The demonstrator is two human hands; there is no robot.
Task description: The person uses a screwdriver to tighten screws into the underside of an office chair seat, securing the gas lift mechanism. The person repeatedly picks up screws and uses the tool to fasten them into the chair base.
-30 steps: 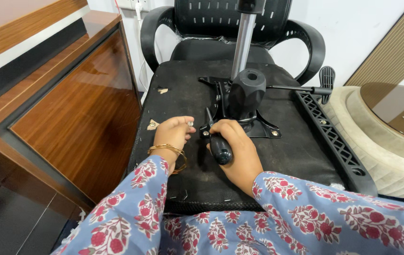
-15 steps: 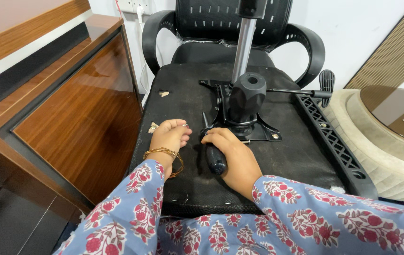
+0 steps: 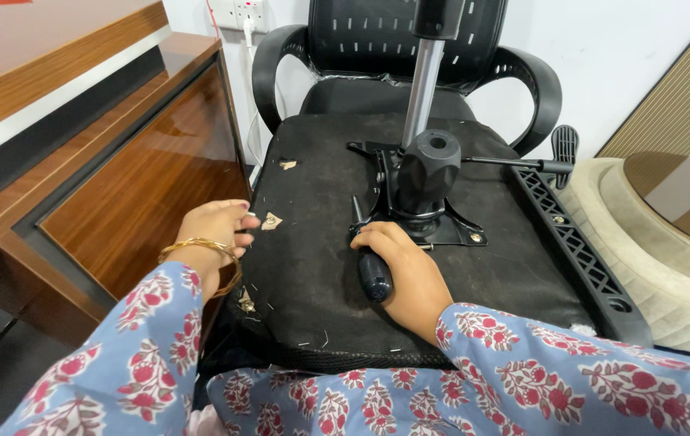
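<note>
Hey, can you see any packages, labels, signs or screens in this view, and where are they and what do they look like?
None in view. Nearest things: small torn tan paper scraps stuck on the black fabric underside of the upturned chair seat, beside the left hand; the right hand grips a black-handled screwdriver.
</note>
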